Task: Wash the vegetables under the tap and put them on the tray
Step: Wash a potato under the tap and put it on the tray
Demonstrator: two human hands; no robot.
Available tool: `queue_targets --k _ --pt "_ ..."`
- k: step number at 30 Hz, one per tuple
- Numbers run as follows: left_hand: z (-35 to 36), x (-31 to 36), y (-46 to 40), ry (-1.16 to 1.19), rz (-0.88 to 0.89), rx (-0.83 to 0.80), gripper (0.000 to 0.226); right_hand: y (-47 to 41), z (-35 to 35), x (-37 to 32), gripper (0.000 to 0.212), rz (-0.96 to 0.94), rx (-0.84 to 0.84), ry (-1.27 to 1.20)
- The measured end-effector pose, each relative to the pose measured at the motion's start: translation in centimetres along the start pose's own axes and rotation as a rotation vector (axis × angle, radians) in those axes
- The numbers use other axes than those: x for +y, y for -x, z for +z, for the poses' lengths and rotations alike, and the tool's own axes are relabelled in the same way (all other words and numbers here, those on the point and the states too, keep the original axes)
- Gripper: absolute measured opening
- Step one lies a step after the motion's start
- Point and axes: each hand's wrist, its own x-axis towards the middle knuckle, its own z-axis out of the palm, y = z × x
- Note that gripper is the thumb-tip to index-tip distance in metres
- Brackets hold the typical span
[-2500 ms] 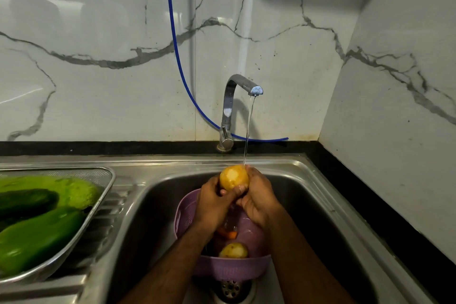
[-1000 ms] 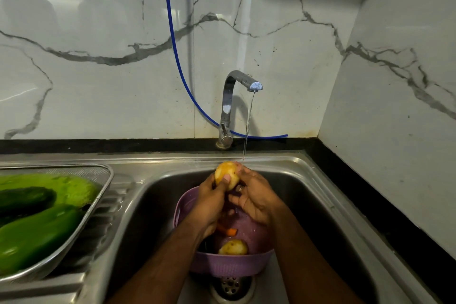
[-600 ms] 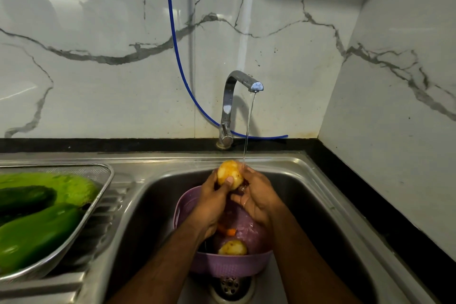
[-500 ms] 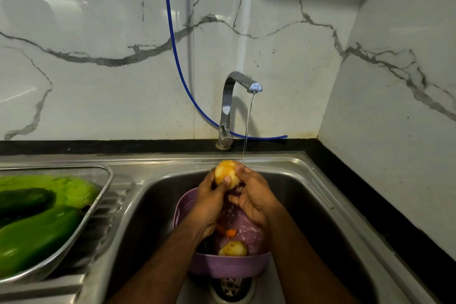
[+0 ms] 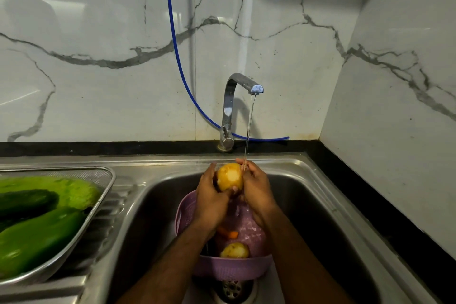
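A yellow potato (image 5: 230, 177) is held between both hands under the thin stream from the steel tap (image 5: 240, 89). My left hand (image 5: 209, 202) cups its left side and my right hand (image 5: 256, 190) presses its right side, the water landing on the right fingers. Below them a purple colander (image 5: 234, 271) stands in the sink, holding another potato (image 5: 235, 250) and a piece of carrot (image 5: 230, 234). At the left, the metal mesh tray (image 5: 106, 187) on the drainboard carries large green gourds (image 5: 37, 237) and a dark cucumber (image 5: 24, 201).
The steel sink basin (image 5: 308, 217) has its drain (image 5: 232, 290) just in front of the colander. A blue hose (image 5: 177, 57) runs down the marble wall behind the tap. A marble side wall (image 5: 394, 131) and black counter edge close off the right.
The hands have turned and rubbed the potato under the stream, staying at about the same spot. The tray and colander contents are unchanged.
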Motion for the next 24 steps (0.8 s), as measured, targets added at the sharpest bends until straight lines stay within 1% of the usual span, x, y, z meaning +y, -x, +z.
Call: queue_targets --k 3,4,6,8,10,11,13,15,16,18,19,20,22,24 --pt "-0.1 0.5 0.1 0.068 -0.033 0.044 0.052 0.2 -0.6 -0.3 0.028 0.119 -0.134 -0.248" --pt "-0.1 0.7 0.3 0.092 -0.038 0.035 0.047 0.2 -0.7 -0.3 0.029 0.141 -0.157 -0.277" --pt "-0.1 0.7 0.4 0.083 -0.005 0.012 0.045 0.0 -0.5 0.4 0.03 0.132 -0.131 -0.242" --pt "0.1 0.6 0.6 0.02 0.052 -0.026 0.049 0.0 -0.3 0.7 0.023 0.092 -0.066 -0.173" --pt "0.3 0.6 0.7 -0.024 0.079 -0.052 0.053 0.2 -0.5 0.6 0.016 0.099 -0.031 -0.157" --pt "0.3 0.6 0.7 -0.025 0.072 -0.041 0.054 0.1 -0.5 0.7 0.016 0.129 -0.051 -0.191" --pt "0.2 0.6 0.6 0.029 0.026 0.011 0.049 -0.1 -0.9 0.6 0.023 0.219 -0.132 -0.307" --pt "0.0 0.6 0.3 0.14 -0.047 0.067 0.037 0.0 -1.1 0.6 0.033 0.268 -0.207 -0.369" --pt "-0.1 0.6 0.2 0.192 -0.078 0.071 0.031 0.1 -1.1 0.5 0.035 0.275 -0.224 -0.379" --pt "-0.3 0.8 0.4 0.239 -0.106 0.036 0.022 0.2 -1.0 0.5 0.034 0.24 -0.197 -0.343" --pt "-0.2 0.9 0.6 0.234 -0.098 0.014 0.022 0.2 -1.0 0.6 0.03 0.211 -0.155 -0.308" --pt "-0.1 1.0 0.8 0.216 -0.076 -0.007 0.024 0.2 -1.0 0.6 0.027 0.195 -0.107 -0.27" --pt "0.4 1.1 1.0 0.139 -0.008 -0.038 0.031 -0.2 -1.1 0.9 0.027 0.207 -0.021 -0.223" --pt "0.7 0.9 1.1 0.067 0.042 -0.048 0.037 -0.1 -1.1 0.9 0.028 0.27 -0.01 -0.241"
